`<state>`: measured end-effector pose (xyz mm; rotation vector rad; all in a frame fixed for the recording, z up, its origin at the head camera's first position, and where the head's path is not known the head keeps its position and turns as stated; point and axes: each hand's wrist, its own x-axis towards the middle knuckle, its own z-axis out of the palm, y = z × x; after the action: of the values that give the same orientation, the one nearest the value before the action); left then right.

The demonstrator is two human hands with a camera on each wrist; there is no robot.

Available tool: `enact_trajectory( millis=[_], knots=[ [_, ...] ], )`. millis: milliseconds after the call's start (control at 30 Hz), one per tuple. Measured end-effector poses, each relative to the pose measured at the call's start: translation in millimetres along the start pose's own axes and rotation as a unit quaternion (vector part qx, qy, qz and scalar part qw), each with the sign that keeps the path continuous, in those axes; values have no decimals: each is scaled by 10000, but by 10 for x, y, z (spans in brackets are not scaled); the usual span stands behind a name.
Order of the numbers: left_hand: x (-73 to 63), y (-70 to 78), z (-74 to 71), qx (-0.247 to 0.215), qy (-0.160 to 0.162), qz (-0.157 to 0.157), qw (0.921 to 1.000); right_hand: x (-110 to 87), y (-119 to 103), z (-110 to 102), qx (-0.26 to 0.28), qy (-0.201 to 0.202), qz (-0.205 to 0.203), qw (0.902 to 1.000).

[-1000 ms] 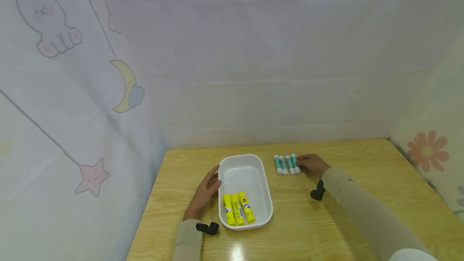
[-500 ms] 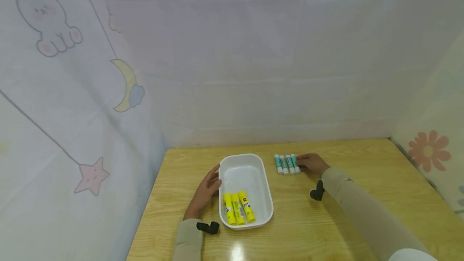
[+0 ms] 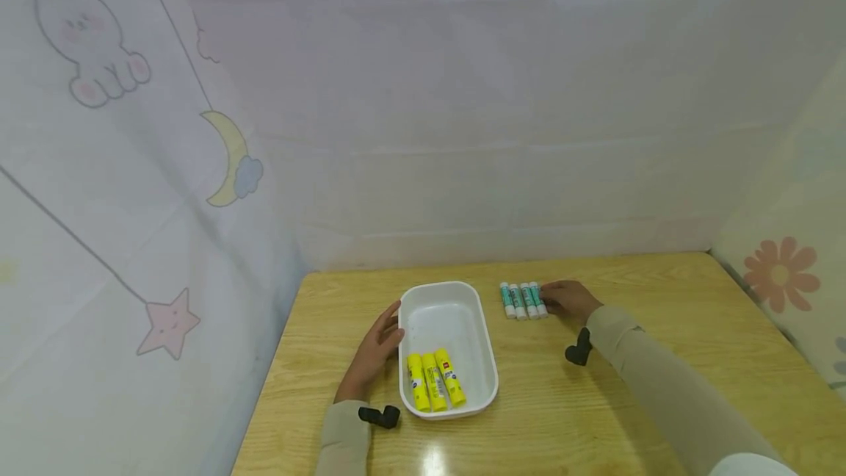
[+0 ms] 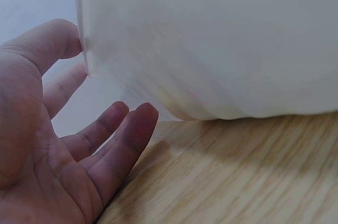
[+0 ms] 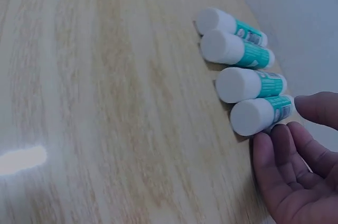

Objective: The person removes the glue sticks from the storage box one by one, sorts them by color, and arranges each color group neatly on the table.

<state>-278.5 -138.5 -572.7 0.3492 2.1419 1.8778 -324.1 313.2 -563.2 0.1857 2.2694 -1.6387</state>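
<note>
A white tray (image 3: 489,358) stands on the table with 3 yellow glue sticks (image 3: 435,382) lying side by side in its near end. My left hand (image 3: 373,351) rests against the tray's left side, fingertips on the outer wall and thumb at the rim. In the left wrist view these fingers (image 4: 124,145) are loosely bent along the wall. Right of the tray lies a row of several green-and-white glue sticks (image 3: 518,301). My right hand (image 3: 570,300) is beside the rightmost stick (image 5: 253,117), its fingertips along that stick's side and the thumb close to its far end.
The wooden table (image 3: 562,402) meets a pale cloth backdrop (image 3: 496,131) at the back. Cloth printed with cartoon figures hangs on the left, and a flower-printed one on the right. Each wrist carries a small black mount (image 3: 579,347).
Both hands, the tray and the yellow sticks keep their places. The rightmost green-and-white stick sits slightly closer to its neighbour than a second ago.
</note>
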Motion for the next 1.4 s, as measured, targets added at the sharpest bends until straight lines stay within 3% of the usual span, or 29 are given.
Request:
enact_trajectory(
  millis=[200, 900, 1167, 1400],
  knots=[
    [-8, 20, -45, 54, 25, 65, 10000, 52, 0, -23, 492, -173, -17, 9986],
    [98, -4, -48, 17, 71, 5, 10000, -4, -151, -68, 466, -220, 126, 9986],
    [241, -274, -40, -110, 253, 7, 9996, -47, -165, -107, 520, -206, 125, 9984],
    [264, -314, -4, -130, 446, -55, 9989, -63, -191, -159, 392, -312, -40, 9987]
  ],
)
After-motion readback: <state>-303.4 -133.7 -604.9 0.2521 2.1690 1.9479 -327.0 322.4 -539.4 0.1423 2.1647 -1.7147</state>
